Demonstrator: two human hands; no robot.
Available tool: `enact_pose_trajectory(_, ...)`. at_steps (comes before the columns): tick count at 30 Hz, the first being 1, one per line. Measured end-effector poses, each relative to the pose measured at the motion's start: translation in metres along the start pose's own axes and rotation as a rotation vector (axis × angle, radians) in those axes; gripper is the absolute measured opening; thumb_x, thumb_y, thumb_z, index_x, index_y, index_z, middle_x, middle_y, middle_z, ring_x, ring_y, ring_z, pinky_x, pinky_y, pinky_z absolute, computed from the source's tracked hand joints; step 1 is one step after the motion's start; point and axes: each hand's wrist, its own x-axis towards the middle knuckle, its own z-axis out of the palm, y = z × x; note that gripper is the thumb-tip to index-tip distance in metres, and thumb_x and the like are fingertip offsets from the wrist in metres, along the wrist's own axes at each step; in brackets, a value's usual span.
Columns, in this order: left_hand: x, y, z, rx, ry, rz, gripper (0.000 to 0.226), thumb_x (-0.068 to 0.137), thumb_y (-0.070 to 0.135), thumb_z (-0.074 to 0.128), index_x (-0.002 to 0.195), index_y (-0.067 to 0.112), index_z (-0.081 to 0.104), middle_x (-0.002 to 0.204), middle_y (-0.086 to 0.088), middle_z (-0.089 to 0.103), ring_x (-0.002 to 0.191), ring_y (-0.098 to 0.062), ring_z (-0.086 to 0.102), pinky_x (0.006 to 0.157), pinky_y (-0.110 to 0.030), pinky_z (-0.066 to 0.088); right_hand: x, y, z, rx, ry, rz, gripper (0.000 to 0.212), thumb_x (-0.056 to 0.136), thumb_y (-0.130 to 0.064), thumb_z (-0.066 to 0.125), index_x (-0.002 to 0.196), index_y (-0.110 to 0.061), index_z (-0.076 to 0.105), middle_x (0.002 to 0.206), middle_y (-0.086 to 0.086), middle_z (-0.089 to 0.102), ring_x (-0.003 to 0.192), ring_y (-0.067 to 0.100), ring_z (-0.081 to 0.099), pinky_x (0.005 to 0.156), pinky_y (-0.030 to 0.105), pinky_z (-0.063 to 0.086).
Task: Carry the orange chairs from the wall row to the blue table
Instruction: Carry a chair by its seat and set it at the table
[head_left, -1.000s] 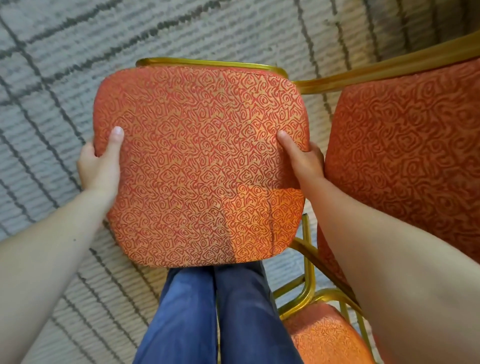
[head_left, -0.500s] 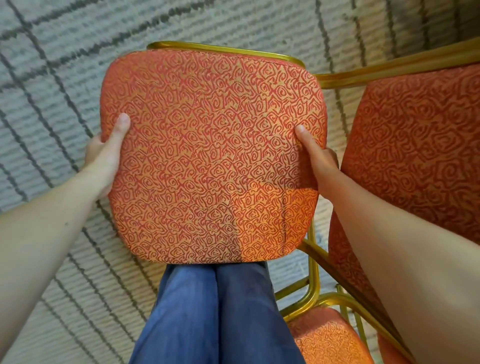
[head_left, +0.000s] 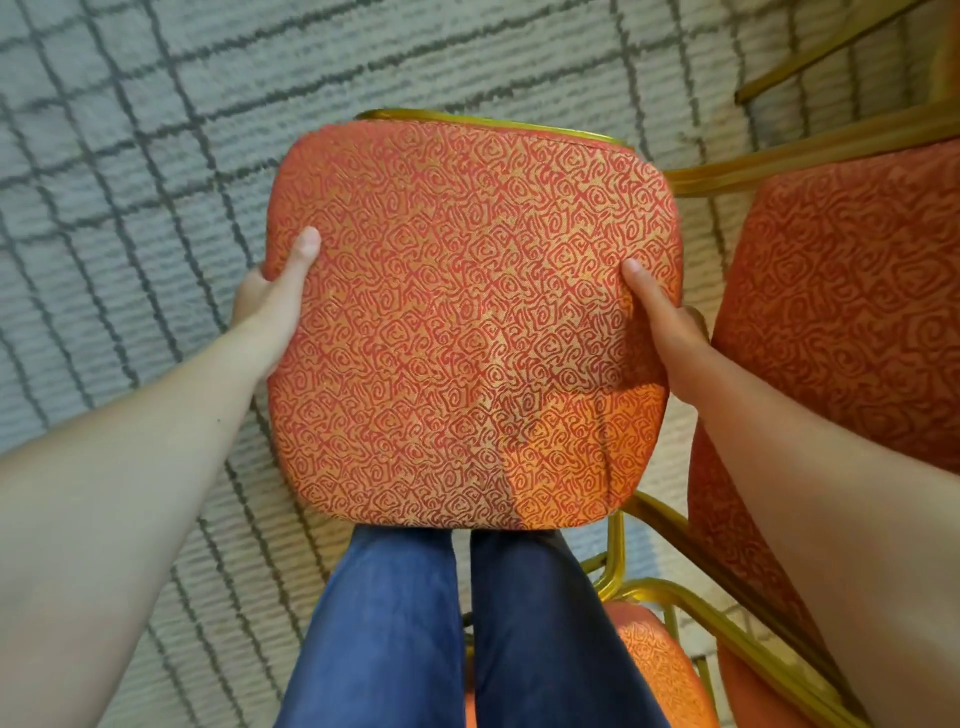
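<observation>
Gripping one orange chair, left hand and right hand clasp its sides.

Counted two hands: left hand, right hand. Saw three orange cushioned panels: held panel, big panel at right, small panel low right — whole chairs impossible to tally. Noted two blue trouser legs, one lined carpet.

Single head cam, looks steeply down & fwd, close over orange chair, carpet below.
</observation>
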Motion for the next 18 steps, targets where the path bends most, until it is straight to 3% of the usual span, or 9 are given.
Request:
enact_pose_trajectory(3,-0.036,0.032,-0.035,-0.023,0.003,0.019,0.079,0.078,0.077,0.05,0.128,0.015,0.057,0.125,-0.009,0.061,0.114,-0.026,0.058,0.088,-0.026,0.039,-0.041,-0.032,-0.017,-0.001,-0.005,-0.032,0.104,0.05,-0.077,0.076,0.133,-0.017,0.057,0.123,0.003,0.065,0.109,0.024,0.063,0.102,0.041,0.048)
enact_pose_trajectory(7,-0.08,0.07,-0.082,-0.065,0.016,0.059,0.085,0.075,0.079,0.049,0.126,0.012,0.059,0.124,-0.013,0.061,0.116,-0.031,0.058,0.09,-0.031,0.041,-0.094,-0.074,-0.039,-0.03,-0.012,-0.104,0.121,0.031,-0.086,0.074,0.131,-0.019,0.06,0.122,0.002,0.067,0.109,0.025,0.064,0.103,0.042,0.048)
enact_pose_trajectory(13,-0.132,0.121,-0.138,-0.109,0.04,0.073,0.117,0.055,0.094,0.046,0.131,0.006,0.056,0.133,-0.021,0.055,0.122,-0.035,0.053,0.105,-0.04,0.041,-0.148,-0.127,-0.069,-0.038,-0.092,-0.157,0.117,0.028,-0.089,0.074,0.126,-0.026,0.064,0.116,0.0,0.071,0.104,0.024,0.067,0.102,0.043,0.048)
enact_pose_trajectory(18,-0.155,0.14,-0.167,-0.187,0.027,0.084,0.104,0.066,0.085,0.052,0.133,0.005,0.054,0.134,-0.02,0.055,0.121,-0.034,0.055,0.101,-0.038,0.042,-0.199,-0.162,-0.07,-0.048,-0.127,-0.274,0.109,0.037,-0.087,0.074,0.127,-0.027,0.063,0.119,0.0,0.069,0.109,0.024,0.064,0.106,0.043,0.045)
